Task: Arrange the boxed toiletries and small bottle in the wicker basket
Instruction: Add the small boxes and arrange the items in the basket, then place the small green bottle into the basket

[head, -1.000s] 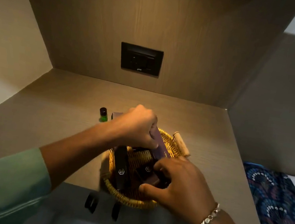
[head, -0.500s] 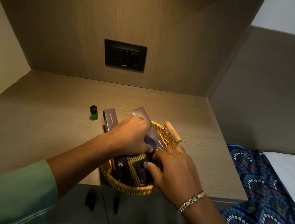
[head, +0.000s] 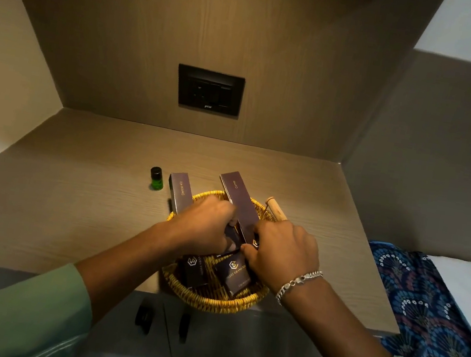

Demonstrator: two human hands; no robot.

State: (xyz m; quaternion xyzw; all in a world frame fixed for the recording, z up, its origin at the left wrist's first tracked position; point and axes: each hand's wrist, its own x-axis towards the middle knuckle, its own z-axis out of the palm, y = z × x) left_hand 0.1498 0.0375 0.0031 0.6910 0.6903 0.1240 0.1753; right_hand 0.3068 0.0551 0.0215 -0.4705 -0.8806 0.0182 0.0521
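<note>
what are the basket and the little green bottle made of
Basket: woven wicker or cane by its coiled yellow strands, matte. Little green bottle: translucent green body with a black cap, probably plastic, though glass can't be ruled out.

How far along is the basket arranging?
Done: two small boxes lie in the wicker basket. In hand: left hand and right hand are setting the Comb box across the rim. Left: Dental Kit box and green bottle outside.
</note>
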